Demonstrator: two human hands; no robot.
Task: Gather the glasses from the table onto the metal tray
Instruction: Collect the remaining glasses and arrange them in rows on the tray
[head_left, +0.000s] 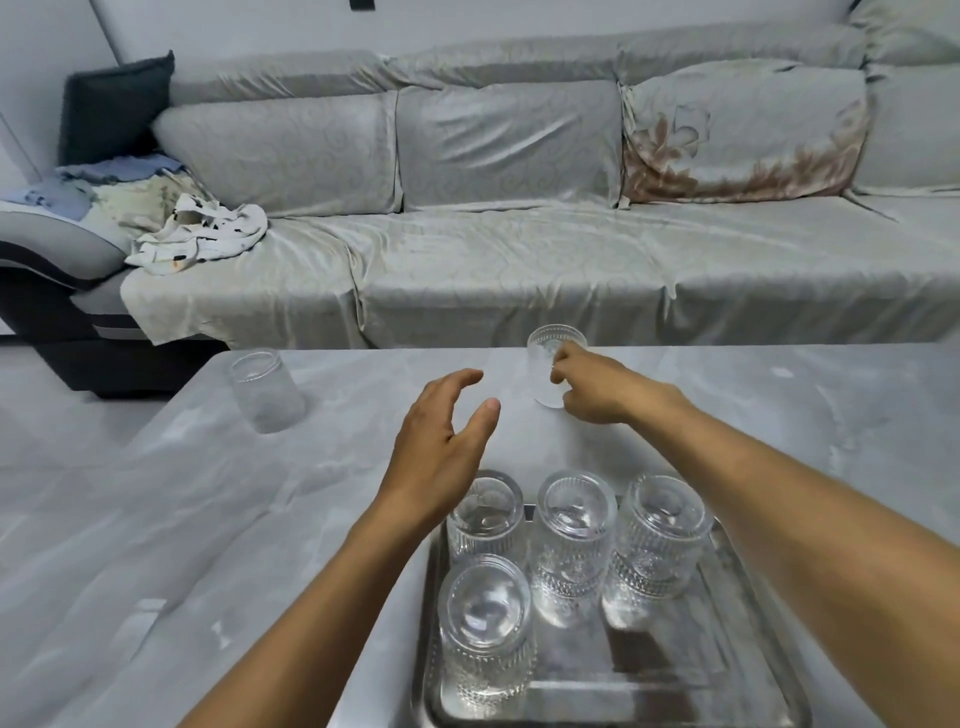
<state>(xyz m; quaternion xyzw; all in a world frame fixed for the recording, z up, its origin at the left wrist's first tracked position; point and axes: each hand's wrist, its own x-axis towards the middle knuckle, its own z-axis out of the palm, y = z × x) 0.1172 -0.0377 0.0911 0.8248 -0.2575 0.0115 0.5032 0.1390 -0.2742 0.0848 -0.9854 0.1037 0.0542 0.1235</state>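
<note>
A metal tray (753, 670) lies at the near edge of the grey marble table (208, 519). Several clear patterned glasses stand upside down on it, among them a front-left glass (485, 623) and a back-right glass (660, 540). My right hand (597, 387) is wrapped around a glass (545, 358) near the table's far edge. My left hand (441, 447) hovers open above the table, just beyond the tray, holding nothing. Another glass (267, 392) stands alone at the far left of the table.
A grey covered sofa (519, 234) runs along the far side of the table. Crumpled cloths (197, 234) lie on the sofa's left end. Pale floor shows to the left of the table.
</note>
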